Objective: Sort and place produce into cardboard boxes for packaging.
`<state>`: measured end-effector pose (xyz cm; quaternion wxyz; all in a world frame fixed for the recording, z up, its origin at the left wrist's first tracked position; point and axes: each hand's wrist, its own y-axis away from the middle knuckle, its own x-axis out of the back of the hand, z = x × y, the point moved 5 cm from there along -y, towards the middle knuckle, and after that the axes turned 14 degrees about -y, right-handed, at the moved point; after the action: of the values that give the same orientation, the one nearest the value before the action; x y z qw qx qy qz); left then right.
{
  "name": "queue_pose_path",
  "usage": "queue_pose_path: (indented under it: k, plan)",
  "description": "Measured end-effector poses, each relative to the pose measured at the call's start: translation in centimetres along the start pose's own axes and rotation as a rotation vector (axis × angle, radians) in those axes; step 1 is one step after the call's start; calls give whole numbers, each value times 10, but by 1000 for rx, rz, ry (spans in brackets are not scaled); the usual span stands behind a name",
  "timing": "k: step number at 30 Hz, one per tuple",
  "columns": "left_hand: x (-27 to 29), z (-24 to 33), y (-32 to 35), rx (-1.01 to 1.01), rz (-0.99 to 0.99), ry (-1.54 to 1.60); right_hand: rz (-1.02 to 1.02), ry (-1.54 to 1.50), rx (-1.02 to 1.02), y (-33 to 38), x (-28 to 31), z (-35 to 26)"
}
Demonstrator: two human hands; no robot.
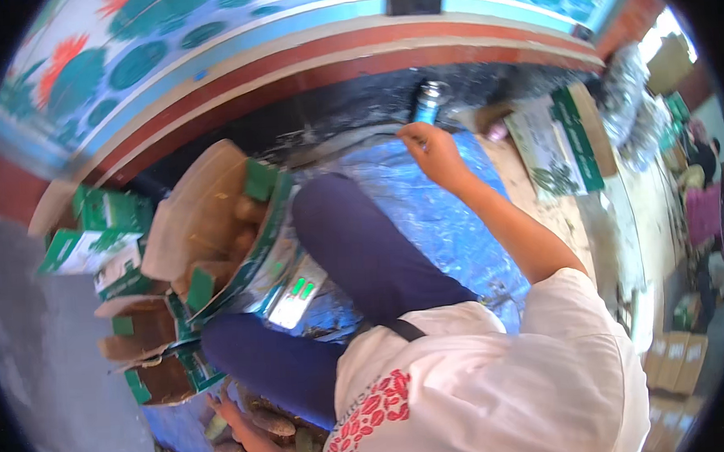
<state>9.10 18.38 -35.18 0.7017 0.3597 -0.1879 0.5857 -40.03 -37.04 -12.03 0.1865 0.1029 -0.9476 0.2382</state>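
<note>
On the far edge of the blue tarpaulin [427,214] that covers the ground, next to the dark base of the painted wall [206,62], the right hand [432,153] reaches out at arm's length. Its fingers are curled, and the fingertips meet the lower part of a blue bottle with a silver cap [430,100]; whether they actually clamp the bottle or only touch it cannot be told from this view. The bottle stands just past the tarpaulin's far edge, close to the wall.

At the near left corner of the tarpaulin, the left hand [228,413] rests with fingers spread loosely over a heap of brown sweet potatoes [266,431], touching the top ones without closing on any.

Between the two hands the person's legs in dark blue trousers [355,251] lie folded across the tarpaulin. Beside the left knee sits a small scale with a lit green display [296,295], and on it stands an open cardboard box with green trim [223,225], with a few sweet potatoes inside. More green and white boxes [101,240] are stacked off the tarpaulin's left edge, and a flat green and white carton [558,146] lies beyond its right edge.
</note>
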Motion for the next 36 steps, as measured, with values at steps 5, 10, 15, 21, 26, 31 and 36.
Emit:
queue_pose_path:
  k: [5,10,15,21,26,31,36]
  plan:
    - [2,22,24,73,-123,82,226,546,-202,52,155,130]
    - [2,40,34,38,-168,98,395,929,-693,109,304,215]
    - [-2,78,48,40,-179,86,630,1168,-904,145,403,218]
    - [-7,86,53,26,-147,82,407,1100,-1116,143,413,227]
    - [-15,103,60,66,-126,10,209,1030,-1062,163,415,278]
    - [-3,111,48,-14,-69,70,264,1126,-750,150,374,244]
    - [9,118,33,-136,-71,173,346,986,-562,139,329,167]
